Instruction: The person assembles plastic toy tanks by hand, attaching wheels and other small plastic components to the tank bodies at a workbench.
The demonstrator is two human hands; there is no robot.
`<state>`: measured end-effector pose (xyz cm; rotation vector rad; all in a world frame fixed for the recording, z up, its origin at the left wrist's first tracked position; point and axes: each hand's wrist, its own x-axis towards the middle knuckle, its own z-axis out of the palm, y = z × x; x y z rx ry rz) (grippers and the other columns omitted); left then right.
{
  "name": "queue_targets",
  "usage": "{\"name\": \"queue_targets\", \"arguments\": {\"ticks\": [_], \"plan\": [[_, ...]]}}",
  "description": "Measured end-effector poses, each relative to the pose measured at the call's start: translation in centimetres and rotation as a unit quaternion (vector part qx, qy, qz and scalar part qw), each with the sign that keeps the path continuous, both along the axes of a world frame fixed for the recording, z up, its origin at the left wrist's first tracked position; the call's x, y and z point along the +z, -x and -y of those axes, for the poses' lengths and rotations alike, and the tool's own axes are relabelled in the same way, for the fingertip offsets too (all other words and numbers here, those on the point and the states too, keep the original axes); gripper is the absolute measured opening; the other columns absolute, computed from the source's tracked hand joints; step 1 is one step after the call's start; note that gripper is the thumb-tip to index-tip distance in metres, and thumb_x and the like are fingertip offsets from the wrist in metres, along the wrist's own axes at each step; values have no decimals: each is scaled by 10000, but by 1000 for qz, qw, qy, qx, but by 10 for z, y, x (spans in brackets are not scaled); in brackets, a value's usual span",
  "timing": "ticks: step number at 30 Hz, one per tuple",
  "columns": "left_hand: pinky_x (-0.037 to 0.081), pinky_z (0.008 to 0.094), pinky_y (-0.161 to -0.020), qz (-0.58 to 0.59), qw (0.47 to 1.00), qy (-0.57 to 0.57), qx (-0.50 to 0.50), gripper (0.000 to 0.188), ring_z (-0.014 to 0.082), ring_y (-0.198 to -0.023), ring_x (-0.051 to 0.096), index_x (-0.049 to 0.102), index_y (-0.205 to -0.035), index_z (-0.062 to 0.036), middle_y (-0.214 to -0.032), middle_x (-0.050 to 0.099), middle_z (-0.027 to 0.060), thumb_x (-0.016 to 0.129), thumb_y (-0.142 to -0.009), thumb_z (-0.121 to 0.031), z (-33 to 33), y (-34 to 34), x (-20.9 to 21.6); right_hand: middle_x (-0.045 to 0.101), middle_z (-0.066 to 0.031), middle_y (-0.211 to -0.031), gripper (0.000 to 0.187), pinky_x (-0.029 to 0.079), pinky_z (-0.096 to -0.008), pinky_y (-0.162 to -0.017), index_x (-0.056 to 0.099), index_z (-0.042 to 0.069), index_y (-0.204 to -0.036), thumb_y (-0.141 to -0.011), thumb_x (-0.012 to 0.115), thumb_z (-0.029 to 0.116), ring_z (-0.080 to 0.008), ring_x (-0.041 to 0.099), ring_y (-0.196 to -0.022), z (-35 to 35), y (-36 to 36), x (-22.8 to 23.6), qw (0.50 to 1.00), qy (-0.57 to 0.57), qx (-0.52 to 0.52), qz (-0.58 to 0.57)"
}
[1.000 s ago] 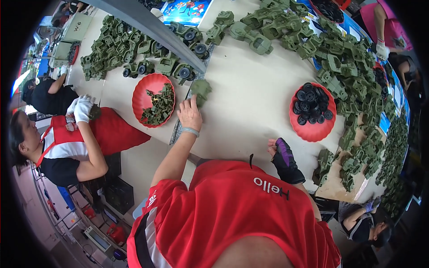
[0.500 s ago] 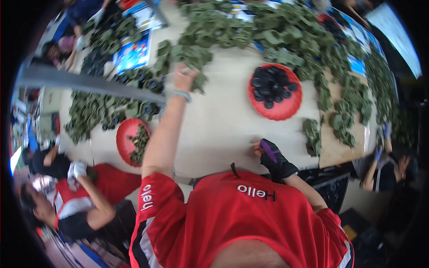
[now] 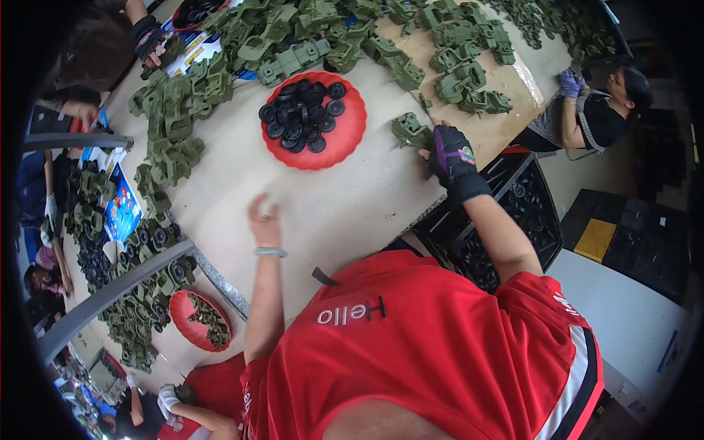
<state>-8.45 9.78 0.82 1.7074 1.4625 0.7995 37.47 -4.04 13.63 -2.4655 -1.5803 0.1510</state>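
My left hand (image 3: 264, 222), bare with a pale bangle on the wrist, is over the table near the front, its fingers loosely curled and apart, blurred, with nothing in them. My right hand (image 3: 450, 152), in a black and purple fingerless glove, is at the table's right edge. Its thumb and fingers close about the near end of a green plastic toy vehicle body (image 3: 411, 130); the palm side is partly hidden. A red scalloped plate (image 3: 350, 132) heaped with black toy wheels (image 3: 299, 114) lies beyond my left hand.
Green vehicle bodies (image 3: 282, 62) are heaped across the back and left. A red bowl (image 3: 192, 341) of small green parts is at lower left. A grey metal bar (image 3: 121, 301) crosses the left. A black crate (image 3: 506, 220) is at the right edge. Other people work around the table.
The view has swung to the right. My left hand has left the green pieces at the back and come nearer me, while my right hand has reached the green vehicle body at the right.
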Motion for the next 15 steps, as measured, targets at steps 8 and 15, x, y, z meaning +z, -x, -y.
{"name": "queue_targets", "arguments": {"ticks": [8, 15], "plan": [[516, 416, -1063, 111, 911, 345, -198, 474, 253, -1228, 629, 607, -1365, -35, -1290, 687, 115, 756, -948, -203, 117, -104, 58, 628, -100, -921, 534, 513, -337, -658, 571, -7, -1264, -912, 768, 342, -176, 589, -734, 39, 55, 38, 883, 69, -77, -457], [555, 373, -935, 207, 937, 276, -59, 584, 203, -1012, 681, 549, -1342, -21, -1118, 724, 72, 840, -892, -254, 88, -98, 63, 677, -215, -1205, 533, 535, -474, -912, 612, 14, -1317, -929, 728, 361, -408, 650, -1086, -5, 140, -5, 850, -10, 361, -383]]}}
